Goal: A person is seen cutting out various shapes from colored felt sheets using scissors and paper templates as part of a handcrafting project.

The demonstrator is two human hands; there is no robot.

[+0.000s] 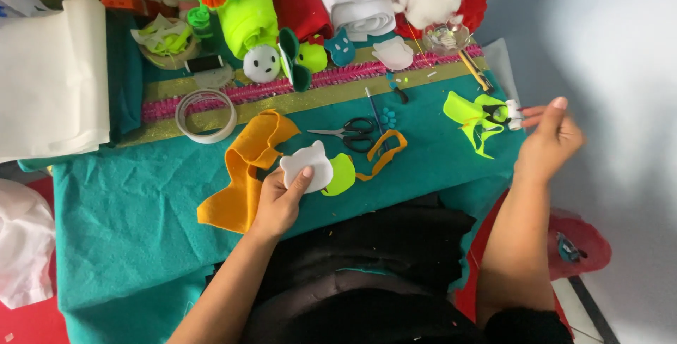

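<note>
My left hand [280, 201] is shut on a white felt piece [307, 164] shaped like a head with two ears, thumb on top, just above the teal cloth [127, 224]. A lime felt piece [343, 175] lies against it, and folded orange felt [247, 168] sits to its left. My right hand [551, 139] reaches left at the table's right end with fingers spread. Its fingertips are at a small white object [514, 113] beside neon yellow-green felt scraps [469, 113]. I see nothing gripped in it.
Black-handled scissors [355, 132] and an orange felt strip [386, 148] lie mid-table, with a tape ring [206, 115] to the left. White felt sheets [53, 76], a neon green roll [247, 5], felt figures and stuffing crowd the far edge. A red stool [582, 245] stands at lower right.
</note>
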